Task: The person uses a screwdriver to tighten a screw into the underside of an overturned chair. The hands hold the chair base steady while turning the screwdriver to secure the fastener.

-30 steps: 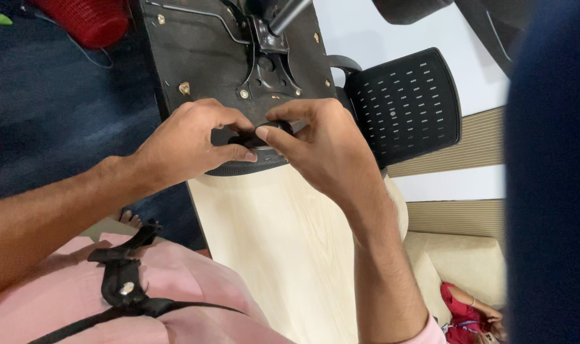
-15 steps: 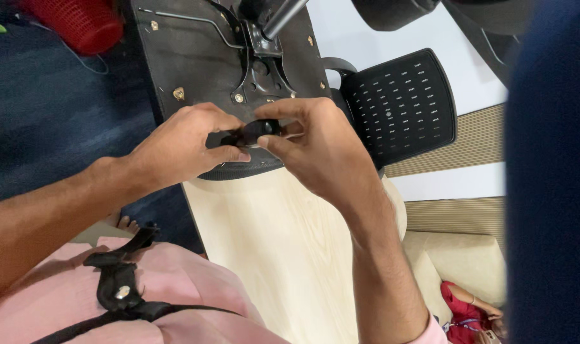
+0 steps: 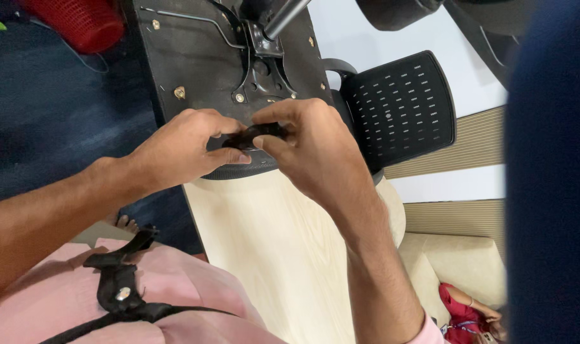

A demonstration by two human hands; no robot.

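An office chair lies upside down on a pale wooden table (image 3: 271, 255), its black seat underside (image 3: 194, 57) with a metal mechanism (image 3: 264, 44) facing up. My left hand (image 3: 181, 150) and my right hand (image 3: 302, 146) meet at the seat's near edge and both grip a small black part (image 3: 255, 134), a short handle or lever. The left fingers pinch its left end, the right thumb and fingers wrap its right end. The chair's perforated black backrest (image 3: 398, 108) hangs off to the right.
A red basket (image 3: 79, 22) stands on the dark blue carpet at top left. A black camera strap (image 3: 121, 286) crosses my pink shirt at the bottom. A dark blue shape (image 3: 551, 191) fills the right edge. A beige sofa (image 3: 455, 261) sits beyond the table.
The two hands have turned the black part slightly between them, and the view has drifted a little; the chair has stayed in place.
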